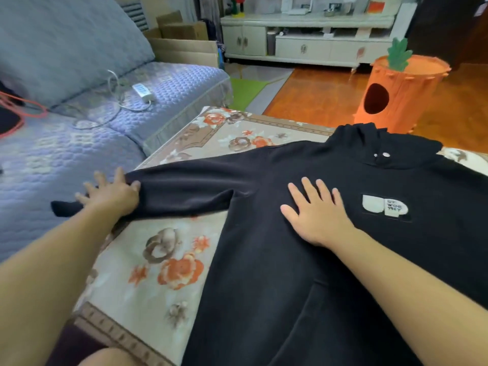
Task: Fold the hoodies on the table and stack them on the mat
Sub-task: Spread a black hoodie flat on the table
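The fingers (311, 191) of the right hand (317, 217) are spread straight and laid flat on the chest of a black hoodie (277, 260), holding nothing. The fingers (99, 180) of the left hand (111, 194) are splayed and pressed on the hoodie's outstretched sleeve (184, 186) near its cuff, with the thumb seen against the fabric's upper edge; whether any cloth is pinched cannot be told.

Beneath both hands a surface (158, 260) is covered by a beige floral cloth with orange and brown blossoms and a patterned border. To the left of the left fingers a blue-grey quilted sofa (79, 75) is seen, with a white power strip (142, 92) and its cable on the seat and an orange cord (15, 112) at the far left. Beyond the right fingers an orange carrot-shaped felt house (401, 93) with a round opening is stood on a wooden floor (317, 91). A pale cabinet (303, 46) is set against the far wall, and cardboard boxes (182, 40) are stacked behind the sofa.

The hoodie is spread front-up across the surface, its hood (383, 143) pointed away beyond the right fingers. A white patch logo (383, 207) is found just right of the right fingers, and two pale snaps (381, 155) are seen at the neck.
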A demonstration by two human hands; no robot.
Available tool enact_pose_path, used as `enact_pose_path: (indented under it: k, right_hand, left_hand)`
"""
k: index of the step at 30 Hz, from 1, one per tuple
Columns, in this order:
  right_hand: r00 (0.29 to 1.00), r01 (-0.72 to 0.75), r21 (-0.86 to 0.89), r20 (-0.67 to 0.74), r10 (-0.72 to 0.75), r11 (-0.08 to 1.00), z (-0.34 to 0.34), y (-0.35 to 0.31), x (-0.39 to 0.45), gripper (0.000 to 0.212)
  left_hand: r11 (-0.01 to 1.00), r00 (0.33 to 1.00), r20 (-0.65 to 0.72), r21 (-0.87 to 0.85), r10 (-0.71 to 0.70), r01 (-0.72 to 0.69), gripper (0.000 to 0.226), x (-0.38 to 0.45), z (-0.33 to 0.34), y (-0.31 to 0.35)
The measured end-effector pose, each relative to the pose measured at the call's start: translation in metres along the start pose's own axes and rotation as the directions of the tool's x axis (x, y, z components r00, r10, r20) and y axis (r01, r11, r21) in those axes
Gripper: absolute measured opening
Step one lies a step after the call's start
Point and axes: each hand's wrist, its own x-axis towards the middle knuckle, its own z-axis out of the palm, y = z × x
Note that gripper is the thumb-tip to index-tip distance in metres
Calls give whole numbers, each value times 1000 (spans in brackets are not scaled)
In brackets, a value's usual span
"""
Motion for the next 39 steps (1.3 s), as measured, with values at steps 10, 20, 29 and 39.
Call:
enact_pose_path:
  k: [10, 20, 29, 39]
  right_hand:
    - [990, -15, -40, 140, 21, 999, -20, -10, -25, 65]
    - [999, -16, 160, 52, 7, 987, -48, 106, -166, 50]
    - [494, -515, 594, -383, 780, 618, -63, 299, -282, 28]
    - [366, -409, 911, 103, 925, 61, -60, 386, -226, 56]
  left_hand:
    - [559, 517, -226, 207, 826, -803, 35, -114, 27, 68]
    - [645, 643, -98, 244, 759, -724, 64, -194, 5, 177]
    - [502, 493, -139, 46, 859, -863, 59, -322, 94, 256]
    - [501, 501, -217, -58, 838, -863, 55, -319, 96, 257]
